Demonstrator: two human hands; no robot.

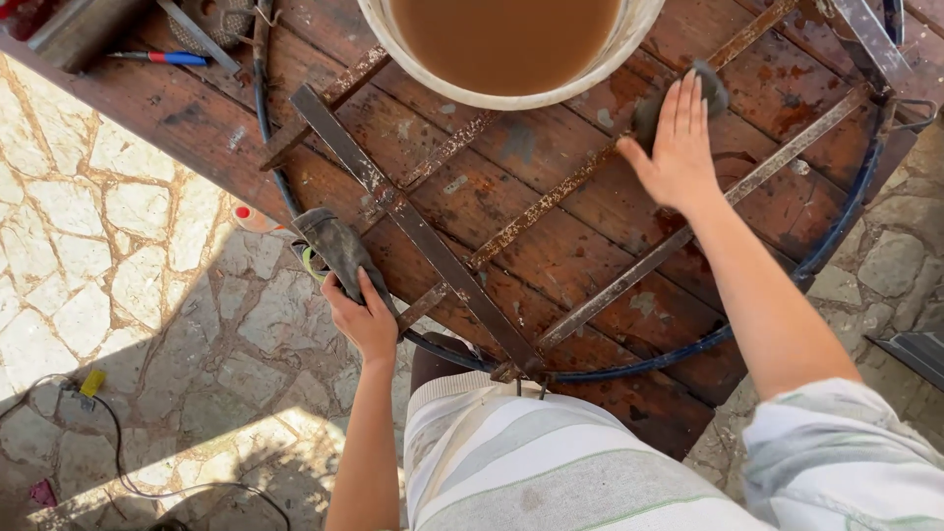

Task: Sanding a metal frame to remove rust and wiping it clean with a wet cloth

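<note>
A round wooden tabletop (pixel 551 236) lies upside down, crossed by rusty metal bars (pixel 433 246) and ringed by a dark blue rim (pixel 836 236). My left hand (pixel 364 317) grips the near left edge through a dark grey rag (pixel 339 251). Flat on the wood at the far right, my right hand (pixel 677 143) presses a dark scrubbing pad (pixel 654 110) against a rusty bar. A white bucket (pixel 511 49) of brown water stands on the tabletop just beyond my right hand.
A stone-paved floor (pixel 118 246) spreads to the left, with a black cable (pixel 118 462) and a yellow piece on it. A pen (pixel 162 58) and metal parts (pixel 79 29) lie at the top left. My striped clothing (pixel 551 462) fills the bottom.
</note>
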